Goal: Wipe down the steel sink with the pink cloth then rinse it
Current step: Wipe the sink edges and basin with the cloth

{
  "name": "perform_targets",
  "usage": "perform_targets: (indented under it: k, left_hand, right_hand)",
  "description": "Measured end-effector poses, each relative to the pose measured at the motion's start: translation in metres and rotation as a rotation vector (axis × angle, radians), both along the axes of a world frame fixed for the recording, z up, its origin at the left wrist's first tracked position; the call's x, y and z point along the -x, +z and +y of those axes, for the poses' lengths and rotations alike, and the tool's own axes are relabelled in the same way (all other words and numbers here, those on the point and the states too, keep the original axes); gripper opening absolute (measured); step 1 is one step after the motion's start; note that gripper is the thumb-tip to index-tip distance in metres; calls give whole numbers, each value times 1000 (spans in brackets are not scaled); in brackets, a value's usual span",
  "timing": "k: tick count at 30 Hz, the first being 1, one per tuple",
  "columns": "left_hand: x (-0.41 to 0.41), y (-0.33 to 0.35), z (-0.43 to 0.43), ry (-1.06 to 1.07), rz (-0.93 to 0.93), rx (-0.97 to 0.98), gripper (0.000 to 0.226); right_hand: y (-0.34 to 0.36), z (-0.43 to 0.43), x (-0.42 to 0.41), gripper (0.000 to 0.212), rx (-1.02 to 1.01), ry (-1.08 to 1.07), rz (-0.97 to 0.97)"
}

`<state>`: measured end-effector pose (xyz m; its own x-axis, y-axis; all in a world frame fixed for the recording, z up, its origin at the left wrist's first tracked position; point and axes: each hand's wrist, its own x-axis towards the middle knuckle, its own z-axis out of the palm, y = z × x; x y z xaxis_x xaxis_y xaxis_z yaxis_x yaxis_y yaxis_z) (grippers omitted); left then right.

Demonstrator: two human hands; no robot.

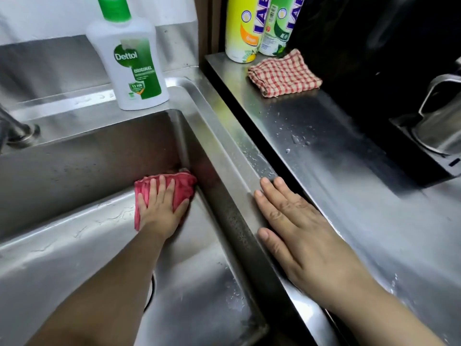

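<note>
— Where do we have the pink cloth (182, 186)?

— Down in the steel sink (74, 158), bunched on the basin floor in the far right corner, touching the right wall.

— And our left hand (161, 208)?

— It lies on top of the cloth, fingers straight and spread, pressing it to the floor. No finger curls round it. Our forearm runs across the basin and covers part of the drain (151, 293).

— Our right hand (299, 231)?

— Flat, palm down, on the sink's right rim, fingers straight and close together, holding nothing. Its outer side reaches onto the left edge of the counter (349, 146).

— What else do we see?

— A white and green Dettol bottle (129, 63) stands upright on the sink's back ledge, near its right end. The tap base (17, 131) sits on the same ledge at the left. At the counter's far left corner stand a yellow bottle (243, 28) and a green bottle (279, 26), side by side, with a folded red checked cloth (283, 73) just in front of them. A steel vessel (439, 121) sits on a black base at the counter's right edge, and we cannot tell what it is. Water drops lie scattered on the counter and the rim.
</note>
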<state>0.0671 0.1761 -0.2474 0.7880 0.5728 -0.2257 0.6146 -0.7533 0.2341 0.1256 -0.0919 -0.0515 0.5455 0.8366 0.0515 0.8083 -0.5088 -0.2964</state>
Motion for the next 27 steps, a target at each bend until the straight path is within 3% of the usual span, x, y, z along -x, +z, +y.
perform_targets:
  k: [2,6,10,12,15,17,21,24,27]
  left_hand:
    - [0,-3,4,-29,-6,-12,73]
    - [31,-2,-36,-346,-57,-49,92]
    - [98,-6,-135,-694,-120,20,74]
    - [125,-13,-171,-877,-34,7,72]
    - [132,-16,-163,-1043,-30,17,73]
    - [137,-11,-142,-1128,-37,24,60]
    - [176,4,-104,-1126,26,75,58]
    - [200,20,-68,-971,46,181,80]
    - [209,30,-37,-752,120,241,78]
  right_hand:
    - [1,-1,0,57,6,6,25]
    - [3,-1,1,58,10,5,71]
    - [4,-1,1,61,31,3,93]
    - [4,-2,0,62,39,9,105]
    - [4,-3,0,66,32,13,122]
    - [4,-2,-1,69,24,15,129]
    - [6,-1,-1,77,6,23,130]
    - [8,0,0,83,8,30,125]
    - [12,1,2,79,8,14,149]
